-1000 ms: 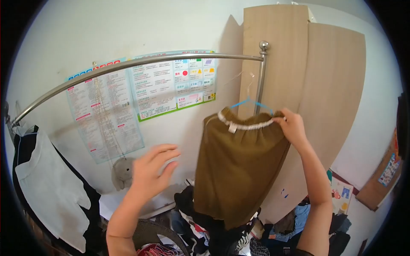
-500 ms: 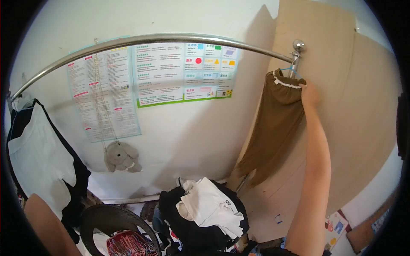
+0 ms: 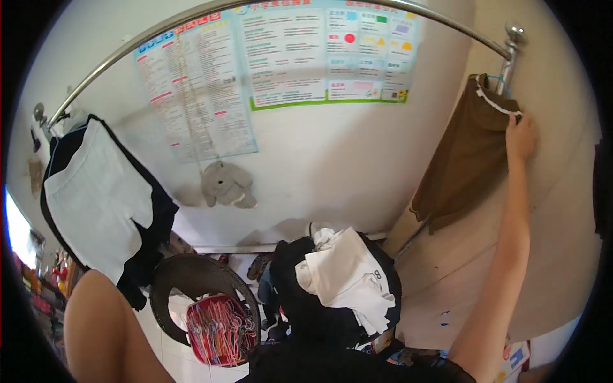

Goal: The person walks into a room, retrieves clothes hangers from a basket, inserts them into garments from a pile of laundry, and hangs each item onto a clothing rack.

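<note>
right hand (image 3: 522, 137): fingers closed on brown garment's (image 3: 465, 150) waist edge, apparently steadying it beside rail (image 3: 449, 22) | left hand: out of view, grip couldn't be told

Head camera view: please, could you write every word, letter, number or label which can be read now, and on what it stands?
"B": on the white garment on the pile.
"正方形", probably: on the right poster, beside the blue square.
The rest of the right poster: mostly too small or blurred to read surely.
Left poster: too blurred to read.
White tag on the brown garment: nothing readable.
</note>
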Tool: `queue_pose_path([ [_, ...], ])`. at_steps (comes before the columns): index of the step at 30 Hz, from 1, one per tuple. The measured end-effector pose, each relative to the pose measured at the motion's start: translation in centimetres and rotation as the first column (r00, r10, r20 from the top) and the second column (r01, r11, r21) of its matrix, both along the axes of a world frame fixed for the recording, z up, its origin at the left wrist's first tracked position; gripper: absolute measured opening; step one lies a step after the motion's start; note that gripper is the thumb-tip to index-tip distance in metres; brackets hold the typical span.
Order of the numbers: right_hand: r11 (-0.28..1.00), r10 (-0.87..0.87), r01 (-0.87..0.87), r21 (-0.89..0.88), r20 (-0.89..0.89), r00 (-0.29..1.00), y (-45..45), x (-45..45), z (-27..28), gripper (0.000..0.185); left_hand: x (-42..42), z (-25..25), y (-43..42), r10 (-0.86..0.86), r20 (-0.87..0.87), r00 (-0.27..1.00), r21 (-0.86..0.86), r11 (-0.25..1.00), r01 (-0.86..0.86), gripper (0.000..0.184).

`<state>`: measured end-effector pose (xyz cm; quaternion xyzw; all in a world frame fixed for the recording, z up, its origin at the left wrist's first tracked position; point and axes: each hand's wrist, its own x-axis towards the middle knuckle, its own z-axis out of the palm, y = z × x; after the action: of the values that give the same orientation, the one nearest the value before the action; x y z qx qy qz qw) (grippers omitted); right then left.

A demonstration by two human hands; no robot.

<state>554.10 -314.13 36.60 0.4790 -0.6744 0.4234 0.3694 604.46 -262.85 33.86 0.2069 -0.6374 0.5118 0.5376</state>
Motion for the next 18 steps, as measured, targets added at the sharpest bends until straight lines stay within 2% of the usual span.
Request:
queue_pose_path([
  [2, 0.969, -0.184, 0.159, -0.189, -0.12, 0.976, 3.7, 2.6, -1.1, 0.041, 0.6, -0.7, 0.6, 0.005, -0.018, 1.0, -0.013, 1.0, -0.005, 0.037],
  [4, 0.942, -0.01, -0.055, -0.33, -0.192, 0.981, 5.4, 3.3, -3.8, 0.042, 1.9, -2.1, 1.9, 0.014, -0.073, 0.997, -0.036, 0.999, -0.017, 0.039],
  [6, 0.922, 0.209, -0.246, -0.3, -0.15, 0.966, 7.7, 5.6, -9.2, 0.04, 4.2, -4.7, 3.8, 0.058, -0.175, 0.983, -0.036, 0.997, -0.065, 0.041],
  [8, 0.854, 0.447, -0.462, -0.239, -0.114, 0.887, 12.8, 10.6, -15.7, 0.036, 7.6, -9.4, 4.6, 0.167, -0.351, 0.921, 0.098, 0.985, -0.141, 0.044],
  [10, 0.812, 0.574, -0.576, -0.098, -0.048, 0.817, 16.4, 14.2, -23.8, 0.032, 12.0, -16.0, 4.1, 0.399, -0.545, 0.737, 0.4, 0.897, -0.19, 0.046],
  [11, 0.772, 0.635, -0.634, -0.049, 0.025, 0.772, 18.6, 16.4, -27.8, 0.031, 13.9, -19.3, 4.0, 0.618, -0.541, 0.571, 0.584, 0.764, -0.273, 0.023],
  [12, 0.753, 0.654, -0.657, 0.02, 0.085, 0.752, 20.5, 17.8, -32.4, 0.03, 16.6, -25.7, 4.3, 0.627, -0.672, 0.394, 0.64, 0.76, -0.118, 0.016],
  [13, 0.707, 0.671, -0.701, 0.094, 0.226, 0.706, 23.1, 19.6, -36.1, 0.03, 19.1, -32.7, 6.2, 0.708, -0.667, 0.23, 0.723, 0.69, -0.027, 0.018],
  [14, 0.647, 0.708, -0.752, 0.127, 0.265, 0.655, 25.6, 20.9, -39.4, 0.03, 20.4, -38.0, 8.7, 0.827, -0.562, -0.002, 0.816, 0.555, 0.159, 0.019],
  [15, 0.63, 0.676, -0.753, 0.191, 0.343, 0.652, 28.2, 22.5, -41.7, 0.029, 21.7, -43.6, 11.1, 0.91, -0.402, -0.1, 0.876, 0.414, 0.247, 0.021],
  [16, 0.586, 0.624, -0.79, 0.179, 0.522, 0.581, 31.2, 24.8, -42.4, 0.028, 22.5, -47.9, 13.6, 0.958, -0.226, -0.174, 0.895, 0.275, 0.352, 0.022],
  [18, 0.538, 0.624, -0.788, 0.3, 0.486, 0.612, 35.0, 27.4, -43.9, 0.027, 22.3, -52.0, 18.2, 0.984, 0.019, -0.175, 0.86, 0.073, 0.505, 0.023],
])
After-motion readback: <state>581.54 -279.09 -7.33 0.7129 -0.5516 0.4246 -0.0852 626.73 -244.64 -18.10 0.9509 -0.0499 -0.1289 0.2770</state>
